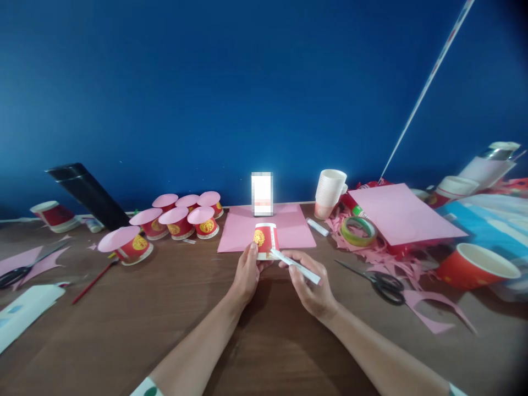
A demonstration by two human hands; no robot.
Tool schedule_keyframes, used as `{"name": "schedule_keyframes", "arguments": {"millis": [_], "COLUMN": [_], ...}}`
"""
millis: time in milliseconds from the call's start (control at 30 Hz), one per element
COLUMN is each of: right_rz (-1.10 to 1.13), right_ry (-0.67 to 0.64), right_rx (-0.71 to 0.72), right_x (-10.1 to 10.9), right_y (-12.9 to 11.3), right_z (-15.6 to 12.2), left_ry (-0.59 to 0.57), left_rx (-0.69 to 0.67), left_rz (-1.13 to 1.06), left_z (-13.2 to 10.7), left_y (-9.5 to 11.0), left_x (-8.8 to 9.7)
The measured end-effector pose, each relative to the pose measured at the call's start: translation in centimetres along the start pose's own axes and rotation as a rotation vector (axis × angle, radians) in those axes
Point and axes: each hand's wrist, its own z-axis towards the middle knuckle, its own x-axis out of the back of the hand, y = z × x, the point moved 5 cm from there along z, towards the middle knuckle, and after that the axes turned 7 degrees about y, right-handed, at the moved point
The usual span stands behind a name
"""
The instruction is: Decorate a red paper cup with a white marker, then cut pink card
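My left hand (246,275) is closed around the side of a small red paper cup (269,237) with a gold emblem; its white rim is at the bottom. My right hand (312,285) grips a slim white tube (304,270), and the tube's tip is at the cup's lower right side. Whether tip and cup touch, I cannot tell. Both hands are above the brown table, in front of a pink paper sheet (231,231). To the left stand several red cups topped with pink paper discs (176,215).
Stacked white cups (330,190) stand right of the sheet, near green tape (358,231) and pink scraps. Black scissors (388,287) and an orange cup (474,267) lie farther right. At left are a red stick (93,283), a black box (88,192) and more scissors (16,275).
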Motion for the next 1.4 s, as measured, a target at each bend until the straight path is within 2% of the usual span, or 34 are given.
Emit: {"name": "schedule_keyframes", "arguments": {"millis": [967,1167,1400], "right_rz": [0.009,0.060,0.063], "right_ry": [-0.016,-0.012,-0.017], "right_rx": [0.002,-0.061,-0.058], "right_x": [-0.01,-0.09,0.02], "right_y": [0.03,0.63,0.25], "right_z": [0.00,-0.24,-0.07], "left_ry": [0.013,0.014,0.031], "left_rx": [0.009,0.003,0.014], "left_rz": [0.050,0.047,0.041], "left_z": [0.15,0.06,0.03], "left_y": [-0.42,-0.34,-0.20], "left_x": [0.32,0.21,0.13]}}
